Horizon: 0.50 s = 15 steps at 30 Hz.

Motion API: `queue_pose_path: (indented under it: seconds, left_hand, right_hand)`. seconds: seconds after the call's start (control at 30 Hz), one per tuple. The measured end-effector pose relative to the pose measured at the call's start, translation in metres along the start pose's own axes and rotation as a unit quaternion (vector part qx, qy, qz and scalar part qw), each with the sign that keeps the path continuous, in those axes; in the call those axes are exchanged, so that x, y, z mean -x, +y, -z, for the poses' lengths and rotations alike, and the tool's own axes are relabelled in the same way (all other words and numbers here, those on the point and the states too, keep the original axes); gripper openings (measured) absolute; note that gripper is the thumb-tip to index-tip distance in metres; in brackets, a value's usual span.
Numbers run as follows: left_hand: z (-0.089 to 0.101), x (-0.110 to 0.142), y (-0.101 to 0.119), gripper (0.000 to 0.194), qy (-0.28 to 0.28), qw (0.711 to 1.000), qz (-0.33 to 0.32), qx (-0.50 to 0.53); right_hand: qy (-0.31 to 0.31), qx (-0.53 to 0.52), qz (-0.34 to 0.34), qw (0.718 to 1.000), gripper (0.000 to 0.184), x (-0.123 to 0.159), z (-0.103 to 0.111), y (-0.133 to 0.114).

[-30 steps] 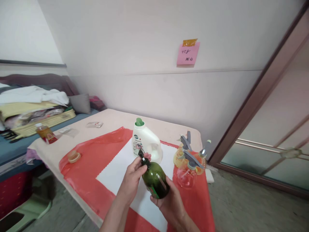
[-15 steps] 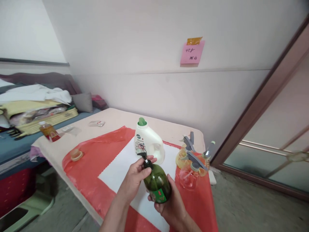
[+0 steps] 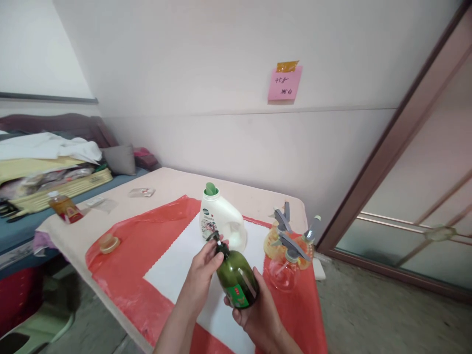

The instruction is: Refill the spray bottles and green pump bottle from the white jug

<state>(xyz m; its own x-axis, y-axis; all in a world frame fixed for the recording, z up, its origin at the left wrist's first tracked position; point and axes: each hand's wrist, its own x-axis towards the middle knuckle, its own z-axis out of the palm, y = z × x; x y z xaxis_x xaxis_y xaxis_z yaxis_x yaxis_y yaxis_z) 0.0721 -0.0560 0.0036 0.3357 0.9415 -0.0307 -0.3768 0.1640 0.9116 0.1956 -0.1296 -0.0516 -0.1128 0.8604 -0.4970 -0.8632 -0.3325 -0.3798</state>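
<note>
Tilted between my hands is a dark green pump bottle with a black pump head and a green label. My left hand pinches the black collar under the pump. Its base and side rest in my right hand, whose fingers curl round from below; part of that grip is hidden behind the bottle. Just behind stands a white detergent jug, its neck showing a green spout and no cap. A white cloth lies flat under the jug, on a red plastic sheet.
Clear spray bottles with grey trigger heads stand at the right table edge. A round cap lies on the red sheet at left. An amber bottle and a small packet sit farther back. A pink note is taped to the wall.
The camera view has shifted slightly, moving the table things left in the picture. The pump bottle has turned a little, so its label faces further left. Both hands keep their hold.
</note>
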Motion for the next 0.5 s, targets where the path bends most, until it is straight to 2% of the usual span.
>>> queue_pose_path:
  seconds: [0.03, 0.1, 0.2, 0.3, 0.4, 0.5]
  left_hand:
    - [0.001, 0.0, 0.001, 0.04, -0.021, 1.0, 0.007, 0.012]
    - [0.002, -0.001, 0.002, 0.037, -0.027, 0.999, 0.005, 0.022]
    - [0.004, -0.005, 0.002, 0.032, 0.044, 0.998, -0.041, 0.031]
    - [0.005, -0.009, 0.005, 0.034, 0.125, 0.988, -0.079, 0.052]
    - [0.012, -0.012, 0.012, 0.038, 0.164, 0.979, -0.094, 0.078]
    - [0.027, -0.018, 0.017, 0.029, 0.217, 0.961, -0.114, 0.129]
  right_hand:
    - [-0.005, -0.005, -0.019, 1.0, 0.062, 0.001, 0.0, -0.002]
    - [-0.022, -0.008, -0.026, 0.999, 0.06, 0.003, 0.001, -0.003]
    - [-0.049, -0.007, 0.054, 0.997, 0.045, 0.004, 0.002, -0.001]
    - [-0.059, 0.014, 0.134, 0.989, 0.05, 0.002, 0.003, 0.004]
    - [-0.035, 0.029, 0.149, 0.988, 0.053, -0.002, 0.005, 0.007]
    - [-0.02, 0.016, 0.138, 0.99, 0.057, -0.004, 0.009, 0.007]
